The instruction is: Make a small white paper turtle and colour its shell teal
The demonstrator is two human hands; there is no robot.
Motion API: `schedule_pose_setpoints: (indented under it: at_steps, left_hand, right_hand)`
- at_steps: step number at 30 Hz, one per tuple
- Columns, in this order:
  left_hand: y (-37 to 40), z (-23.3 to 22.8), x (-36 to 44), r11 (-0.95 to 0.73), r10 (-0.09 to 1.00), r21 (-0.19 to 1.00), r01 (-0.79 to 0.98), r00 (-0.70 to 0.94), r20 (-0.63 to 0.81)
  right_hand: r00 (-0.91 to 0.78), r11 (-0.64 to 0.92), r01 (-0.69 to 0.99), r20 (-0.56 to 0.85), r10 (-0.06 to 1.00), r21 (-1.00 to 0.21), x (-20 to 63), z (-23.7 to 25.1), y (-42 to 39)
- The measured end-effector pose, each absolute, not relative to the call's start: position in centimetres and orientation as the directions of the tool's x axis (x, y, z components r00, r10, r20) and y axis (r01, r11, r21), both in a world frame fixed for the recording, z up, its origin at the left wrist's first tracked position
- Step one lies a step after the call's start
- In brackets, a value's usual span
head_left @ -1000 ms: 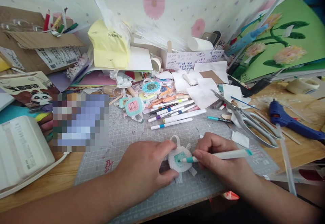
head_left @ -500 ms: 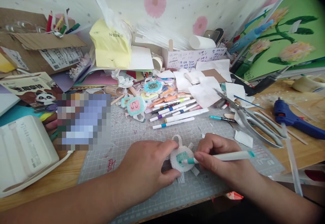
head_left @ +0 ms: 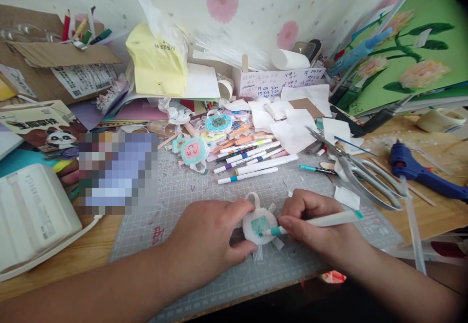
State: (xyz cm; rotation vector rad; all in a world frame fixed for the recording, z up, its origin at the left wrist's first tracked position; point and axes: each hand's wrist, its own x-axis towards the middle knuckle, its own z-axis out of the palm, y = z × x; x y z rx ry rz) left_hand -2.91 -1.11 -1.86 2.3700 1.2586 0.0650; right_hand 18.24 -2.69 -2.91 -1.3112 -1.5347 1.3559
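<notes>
A small round white textured piece [head_left: 249, 226] with a teal square patch, a loop at its top and short strips at its edge rests on the grey cutting mat [head_left: 175, 293]. My left hand [head_left: 212, 235] pinches its left edge between thumb and forefinger. In my right hand [head_left: 307, 218] is a white marker with teal bands [head_left: 334, 219], held like a pen. Its tip meets the lower right of the teal patch. Farther back on the mat lie several loose markers [head_left: 252, 176] and a similar piece with a pink square face [head_left: 193, 152].
Large scissors [head_left: 376, 181] lie open at the right, with a blue glue gun [head_left: 420, 171] beyond. Paper scraps [head_left: 292, 128] and a yellow tissue pack [head_left: 157, 64] crowd the back. A cardboard box [head_left: 54, 64] and a white device with a cable [head_left: 36, 215] stand left.
The marker tip has shifted slightly right and down across the teal patch. The whole view has moved a little; my left hand keeps its hold on the piece.
</notes>
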Motion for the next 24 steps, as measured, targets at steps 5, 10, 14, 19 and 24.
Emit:
schedule_pose_setpoints:
  at_steps: [5, 10, 14, 19, 24]
  left_hand:
    - [-1.0, -1.46, -2.81, -0.479, 0.791, 0.416, 0.773, 0.586, -0.176]
    - [-0.92, -1.05, -2.7, -0.469, 0.784, 0.418, 0.778, 0.585, -0.208]
    - [-1.02, -1.33, -2.84, -0.476, 0.788, 0.421, 0.772, 0.587, -0.186]
    - [-1.15, -1.61, -2.97, -0.482, 0.785, 0.435, 0.76, 0.595, -0.171]
    - [-1.09, -1.72, -2.94, -0.484, 0.79, 0.426, 0.764, 0.591, -0.162]
  right_hand:
    - [-0.239, -0.062, 0.234, -0.12, 0.964, -0.97, 18.27, -2.86, -2.65]
    - [-0.2, -0.08, 0.24, -0.13, 0.971, -0.968, 18.14, -2.56, -2.67]
    - [-0.21, -0.084, 0.234, -0.135, 0.968, -0.969, 18.19, -2.65, -2.6]
    - [-0.205, -0.107, 0.183, -0.145, 0.968, -0.977, 18.36, -3.11, -2.57]
    - [-0.202, -0.101, 0.189, -0.139, 0.97, -0.977, 18.52, -3.21, -2.77]
